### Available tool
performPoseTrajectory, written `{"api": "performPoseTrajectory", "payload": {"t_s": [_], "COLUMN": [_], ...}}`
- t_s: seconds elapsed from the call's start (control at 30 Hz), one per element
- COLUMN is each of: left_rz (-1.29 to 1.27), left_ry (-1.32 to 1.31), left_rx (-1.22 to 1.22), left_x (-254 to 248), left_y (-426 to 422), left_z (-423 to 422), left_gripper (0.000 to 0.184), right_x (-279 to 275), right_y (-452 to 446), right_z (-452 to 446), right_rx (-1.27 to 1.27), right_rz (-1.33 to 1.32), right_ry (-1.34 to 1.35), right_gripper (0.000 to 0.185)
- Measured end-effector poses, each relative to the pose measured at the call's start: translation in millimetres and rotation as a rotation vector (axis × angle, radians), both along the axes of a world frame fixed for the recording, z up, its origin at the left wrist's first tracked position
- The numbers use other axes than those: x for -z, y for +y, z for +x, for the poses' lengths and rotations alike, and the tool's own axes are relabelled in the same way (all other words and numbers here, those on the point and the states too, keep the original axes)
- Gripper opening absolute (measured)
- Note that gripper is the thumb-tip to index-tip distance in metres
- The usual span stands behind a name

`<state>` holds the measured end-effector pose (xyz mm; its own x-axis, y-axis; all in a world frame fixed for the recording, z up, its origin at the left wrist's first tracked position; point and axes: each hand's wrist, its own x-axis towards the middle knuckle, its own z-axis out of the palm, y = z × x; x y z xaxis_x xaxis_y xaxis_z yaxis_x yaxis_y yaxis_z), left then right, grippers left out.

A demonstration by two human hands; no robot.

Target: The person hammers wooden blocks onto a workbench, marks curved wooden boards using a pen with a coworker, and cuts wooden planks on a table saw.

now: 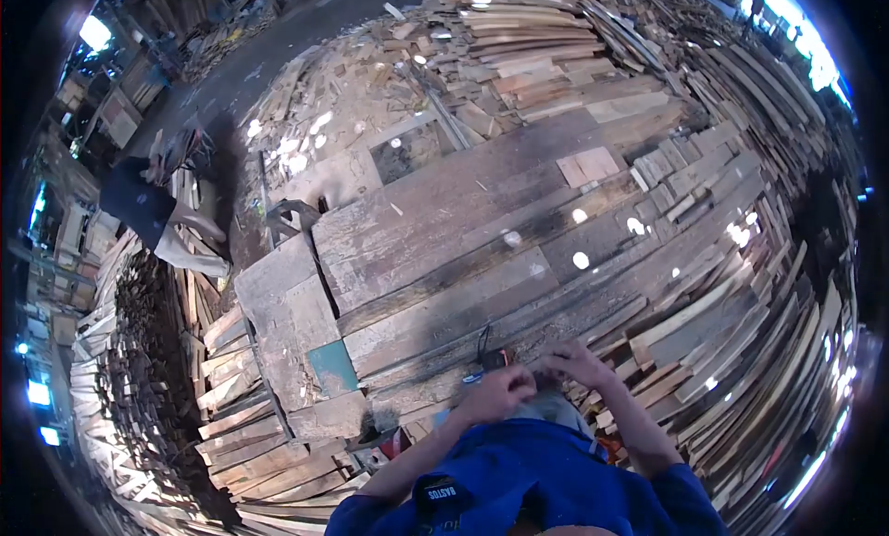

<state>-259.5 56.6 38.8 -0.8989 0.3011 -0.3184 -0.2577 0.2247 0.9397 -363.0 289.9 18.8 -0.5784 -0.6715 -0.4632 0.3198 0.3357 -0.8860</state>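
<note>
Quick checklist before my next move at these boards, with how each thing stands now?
1. Both hands visible: ok, left hand and right hand are close together, near the blue shirt.
2. Something gripped: cannot tell, fingers too small to read.
3. Black-and-red item well away from hands: not ok, it's right beside them.
4. Boards free of scraps: not ok, a wood chip lies there.
5. Other person away from hands: ok, off at far left.

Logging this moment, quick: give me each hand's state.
Left hand: fingers curled in; any grip can't be told.
Right hand: fingers bent; whether it holds anything can't be told.
</note>
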Motion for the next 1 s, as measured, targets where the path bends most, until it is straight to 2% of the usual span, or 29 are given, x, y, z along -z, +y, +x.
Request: {"api": "performPoseTrajectory", "payload": {"t_s": [0.03, 0.1, 0.17, 0.2, 0.23, 0.27, 0.33, 0.4, 0.43, 0.47, 0.5, 0.53, 0.57, 0.6, 0.63, 0.67, 0.7, 0.73, 0.77, 0.8, 0.83, 0.9, 0.93, 1.0], "left_rz": [-0.161, -0.254, -0.242, -0.229, -0.300, -0.362, -0.320, -0.133, -0.114, -0.112, -0.141, -0.174, -0.180, -0.295, -0.425, -0.408, -0.395, -0.307, -0.234, -0.190, -0.140, -0.141, -0.112, -0.178], "left_ry": [-0.074, -0.123, -0.015, -0.044, 0.079, 0.214, 0.242, 0.012, 0.014, 0.009, 0.020, 0.026, 0.014, 0.154, 0.279, 0.297, 0.306, 0.263, 0.258, 0.249, 0.248, 0.167, 0.111, 0.191], "left_rx": [-0.028, -0.130, -0.252, -0.218, -0.173, -0.133, -0.079, -0.093, -0.192, -0.188, -0.310, -0.435, -0.442, -0.378, -0.324, -0.268, -0.220, -0.104, -0.121, -0.214, -0.300, -0.481, -0.602, -0.639], "left_x": [-15.7, 9.9, 37.8, 49.5, 59.0, 63.5, 36.0, 15.3, 10.6, 8.6, 7.4, 8.0, 18.6, 36.6, 47.0, 48.2, 50.4, 54.0, 45.0, 26.9, 14.8, 19.5, 25.3, 50.7], "left_y": [-2.9, -3.9, 4.9, 10.9, 18.1, 26.3, 39.2, 44.0, 44.5, 46.3, 49.2, 53.2, 59.7, 68.0, 72.6, 79.6, 87.7, 90.1, 94.6, 94.6, 93.5, 93.1, 94.3, 98.6], "left_z": [-9.4, -12.8, -9.6, -4.5, 0.8, 3.4, 1.7, -10.0, -18.7, -29.7, -41.1, -50.9, -57.2, -59.1, -57.6, -56.1, -55.6, -58.0, -62.0, -70.6, -80.5, -91.9, -96.0, -96.2], "left_gripper": [0.024, 0.022, 0.020, 0.020, 0.019, 0.018, 0.017, 0.015, 0.015, 0.015, 0.014, 0.013, 0.013, 0.013, 0.013, 0.013, 0.012, 0.013, 0.015, 0.017, 0.018, 0.019, 0.020, 0.018], "right_x": [-3.3, 10.1, 13.4, 1.6, -9.9, -5.2, 1.4, 4.6, 7.5, 11.3, 13.6, 6.6, -2.4, -12.7, -16.6, -2.7, -4.5, -8.9, -2.0, 4.6, 7.0, 9.0, 11.0, 5.6], "right_y": [-2.2, -10.3, -22.0, -25.4, -23.5, -14.8, 7.6, 24.1, 26.2, 25.5, 24.7, 21.1, 16.9, 12.9, 16.2, 31.0, 37.2, 42.9, 58.5, 65.5, 60.0, 55.6, 49.7, 38.2], "right_z": [8.6, 31.0, 46.4, 41.5, 34.6, 23.4, -1.2, -20.7, -18.5, -14.2, -12.1, -13.8, -15.6, -17.5, -25.4, -40.7, -56.1, -69.1, -78.2, -82.9, -76.5, -60.4, -63.2, -75.8], "right_rx": [0.056, 0.087, 0.060, -0.032, -0.128, -0.148, -0.160, -0.089, -0.081, 0.012, 0.102, 0.099, 0.114, 0.118, -0.029, -0.120, -0.263, -0.060, -0.007, 0.042, -0.017, 0.243, 0.211, 0.033], "right_rz": [0.109, 0.166, 0.106, 0.232, 0.356, 0.362, 0.387, 0.075, 0.079, 0.029, -0.022, -0.022, 0.039, 0.089, 0.387, 0.154, 0.458, 0.230, 0.157, 0.108, 0.086, 0.035, 0.030, 0.132], "right_ry": [-0.030, 0.068, 0.756, 0.766, 0.772, 0.731, 0.682, 0.089, 0.084, 0.018, -0.049, -0.059, 0.334, 0.723, 0.765, 0.784, 0.619, 0.569, 0.326, 0.082, 0.066, -0.252, -0.266, 0.323], "right_gripper": [0.034, 0.028, 0.023, 0.021, 0.020, 0.021, 0.023, 0.024, 0.024, 0.023, 0.023, 0.023, 0.022, 0.021, 0.018, 0.020, 0.019, 0.020, 0.025, 0.031, 0.031, 0.033, 0.033, 0.025]}}
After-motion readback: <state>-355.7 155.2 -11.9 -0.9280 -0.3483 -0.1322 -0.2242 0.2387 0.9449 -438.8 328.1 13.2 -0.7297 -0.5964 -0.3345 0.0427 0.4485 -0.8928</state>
